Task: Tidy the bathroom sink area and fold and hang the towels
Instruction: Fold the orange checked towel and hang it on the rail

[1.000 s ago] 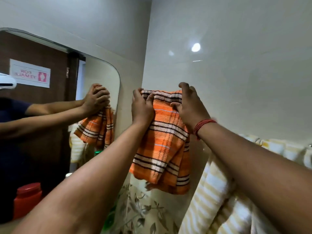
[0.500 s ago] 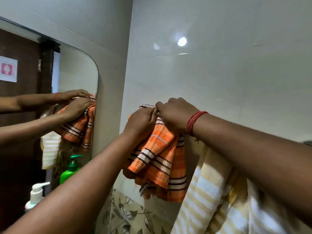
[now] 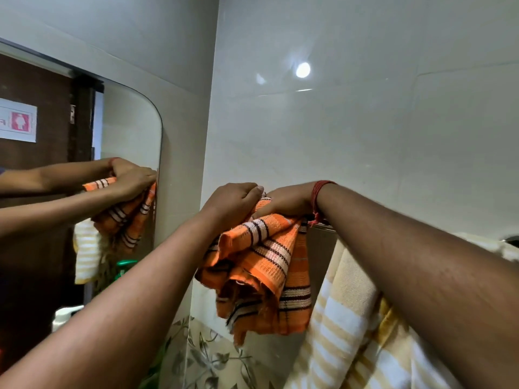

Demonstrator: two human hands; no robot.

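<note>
Down it comes: the orange towel (image 3: 266,265), held high a second ago, now bunches at the rail's (image 3: 323,226) left end, left hand (image 3: 233,202) and right hand (image 3: 286,204) both gripping its top, hanging nearly done.

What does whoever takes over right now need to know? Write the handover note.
Left hand: grips the bunched top of the orange striped towel.
Right hand: fingers curled on the same top edge, beside the left.
Towel: hangs crumpled at the left end of the towel bar.
Done: yellow striped towel already hangs to its right.
Left: smooth the orange towel flat over the bar, then tidy the sink area, which is out of view.
</note>
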